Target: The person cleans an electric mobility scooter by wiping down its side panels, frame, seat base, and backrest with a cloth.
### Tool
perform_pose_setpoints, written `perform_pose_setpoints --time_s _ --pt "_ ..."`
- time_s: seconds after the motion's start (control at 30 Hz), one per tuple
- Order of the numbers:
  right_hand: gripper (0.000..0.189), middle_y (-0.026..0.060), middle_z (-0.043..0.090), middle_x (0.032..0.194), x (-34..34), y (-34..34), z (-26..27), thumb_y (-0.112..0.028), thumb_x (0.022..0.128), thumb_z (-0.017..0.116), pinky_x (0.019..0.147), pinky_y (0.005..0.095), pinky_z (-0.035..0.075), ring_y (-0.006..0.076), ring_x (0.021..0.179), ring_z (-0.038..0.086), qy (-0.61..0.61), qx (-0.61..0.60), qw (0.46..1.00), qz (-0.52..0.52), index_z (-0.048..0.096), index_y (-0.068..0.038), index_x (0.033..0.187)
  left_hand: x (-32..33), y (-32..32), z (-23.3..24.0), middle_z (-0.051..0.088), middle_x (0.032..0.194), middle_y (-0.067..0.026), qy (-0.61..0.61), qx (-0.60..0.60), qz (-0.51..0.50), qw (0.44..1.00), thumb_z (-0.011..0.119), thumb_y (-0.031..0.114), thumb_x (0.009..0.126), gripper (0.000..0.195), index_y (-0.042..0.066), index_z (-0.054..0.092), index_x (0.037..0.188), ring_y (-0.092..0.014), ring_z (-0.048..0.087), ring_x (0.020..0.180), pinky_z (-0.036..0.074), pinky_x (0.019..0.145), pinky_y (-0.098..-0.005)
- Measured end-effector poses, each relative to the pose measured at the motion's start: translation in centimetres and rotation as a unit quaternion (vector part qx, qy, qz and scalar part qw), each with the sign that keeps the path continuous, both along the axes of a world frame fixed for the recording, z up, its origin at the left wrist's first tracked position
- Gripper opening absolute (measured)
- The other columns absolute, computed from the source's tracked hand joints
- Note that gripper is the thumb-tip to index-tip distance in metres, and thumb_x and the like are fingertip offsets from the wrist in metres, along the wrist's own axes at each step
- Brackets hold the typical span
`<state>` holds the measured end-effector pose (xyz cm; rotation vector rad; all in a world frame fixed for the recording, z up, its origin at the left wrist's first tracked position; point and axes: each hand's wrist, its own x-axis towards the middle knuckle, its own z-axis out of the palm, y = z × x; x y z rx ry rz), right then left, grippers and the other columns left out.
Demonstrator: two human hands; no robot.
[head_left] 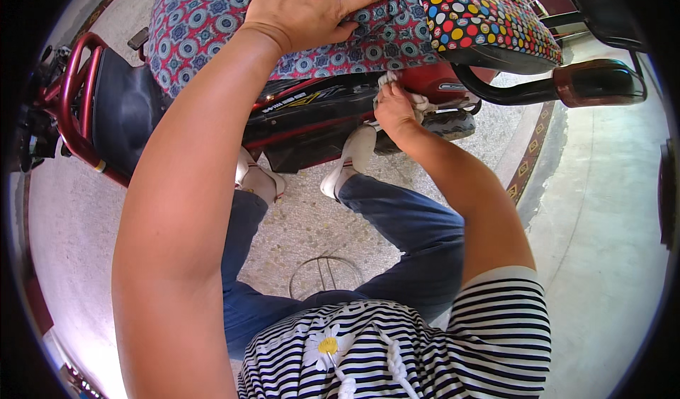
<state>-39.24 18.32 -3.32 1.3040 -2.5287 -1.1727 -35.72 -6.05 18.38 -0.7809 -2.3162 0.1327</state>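
Note:
A red and black electric scooter or motorbike stands crosswise before me, its dark lower side panel [313, 112] facing me. My left hand [313, 8] lies with fingers spread on a red and blue patterned cloth [212, 29] draped over the vehicle. Lower and to the right, my right hand [394, 106] grips a whitish rag [419, 103] against the red bodywork [433, 80], just above a black tire [451, 124]. A dotted black cloth [478, 13] covers the part to the right of the patterned one.
A mirror or handlebar part [600, 84] juts out at the right. A red tubular rail [74, 106] and a black padded backrest [127, 93] are at the left. My feet in white shoes [356, 152] rest near the vehicle on the speckled floor [303, 223]. A metal ring frame [325, 271] shows below me.

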Motion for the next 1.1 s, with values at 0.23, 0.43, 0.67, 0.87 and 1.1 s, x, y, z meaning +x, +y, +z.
perform_pose_setpoints --time_s 0.23,0.43,0.67,0.87,1.1 --pt "0.034 0.0092 0.055 0.126 -0.2 -0.3 4.2 -0.023 0.085 0.046 0.107 0.0519 0.018 0.0339 0.125 0.037 0.009 0.039 0.999 0.007 0.067 -0.01 0.109 0.0 0.1 0.4 0.051 0.119 -0.0046 -0.012 0.013 -0.003 1.0 0.066 0.032 0.07 0.053 0.02 0.052 0.12 -0.023 0.052 0.106 0.044 0.089 -0.0386" --pt "0.036 0.0085 0.057 0.122 -1.9 0.3 -4.2 -0.022 0.086 0.045 0.106 0.0502 0.019 0.0302 0.12 0.038 0.003 0.091 0.995 -0.028 0.065 -0.007 0.112 -0.3 0.5 0.5 0.054 0.115 -0.0045 0.004 0.022 -0.021 1.0 0.068 0.028 0.068 0.051 0.019 0.055 0.117 -0.023 0.054 0.102 0.046 0.086 -0.0378" --pt "0.033 0.0116 0.059 0.113 -2.8 1.7 -11.1 -0.021 0.083 0.047 0.104 0.0442 0.025 0.0307 0.113 0.044 0.084 -0.013 0.995 -0.051 0.063 -0.006 0.109 -0.3 1.5 1.2 0.055 0.115 -0.0042 -0.006 -0.001 0.011 1.0 0.069 0.025 0.063 0.05 0.018 0.059 0.112 -0.024 0.053 0.104 0.046 0.087 -0.0379" --pt "0.023 0.0151 0.059 0.109 -0.1 0.7 -9.2 -0.019 0.078 0.05 0.091 0.0435 0.038 0.0313 0.102 0.05 -0.027 -0.345 0.937 -0.04 0.063 -0.007 0.093 -0.8 0.8 0.6 0.054 0.117 -0.006 -0.009 -0.005 0.012 1.0 0.07 0.029 0.063 0.054 0.017 0.057 0.115 -0.026 0.051 0.107 0.044 0.089 -0.0393" --pt "0.016 0.0103 0.058 0.092 -1.1 0.4 -11.8 -0.017 0.077 0.052 0.085 0.0419 0.042 0.0291 0.094 0.052 0.07 -0.438 0.879 -0.174 0.06 -0.007 0.086 -1.8 1.4 -0.3 0.051 0.123 0.0011 0.005 -0.008 0.01 1.0 0.072 0.021 0.067 0.06 0.026 0.052 0.123 -0.022 0.051 0.11 0.045 0.091 -0.036"
